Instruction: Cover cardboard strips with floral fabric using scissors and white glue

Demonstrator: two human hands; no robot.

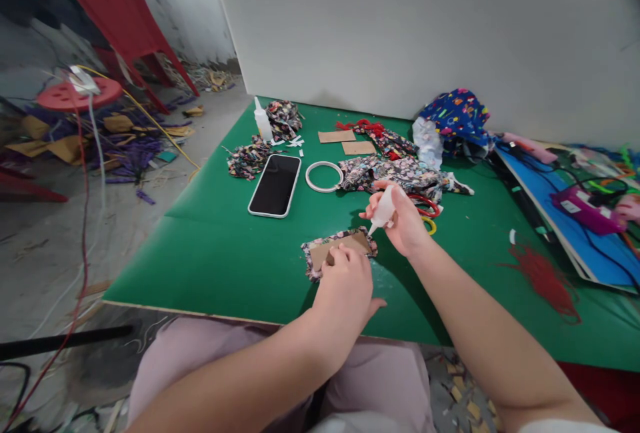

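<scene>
A brown cardboard strip [319, 256] lies on a piece of dark floral fabric [311, 274], whose edges show around it, near the table's front edge. My left hand [347, 280] presses down on the strip with bent fingers, hiding part of it. In my right hand [400, 220] is a white squeeze bottle [383, 209], tilted nozzle down. Its tip is at the right end of the fabric; whether it touches, I cannot tell. Just behind my right hand are red-handled scissors [426, 205] and a yellow ring-shaped handle [430, 225].
On the green table [210, 253] are a phone [275, 186], a white ring [324, 189], a second bottle [263, 121], floral fabric [390, 173], cardboard pieces [358, 148] and red thread [545, 280]. A blue folder [560, 213] and purple device [587, 210] lie at right.
</scene>
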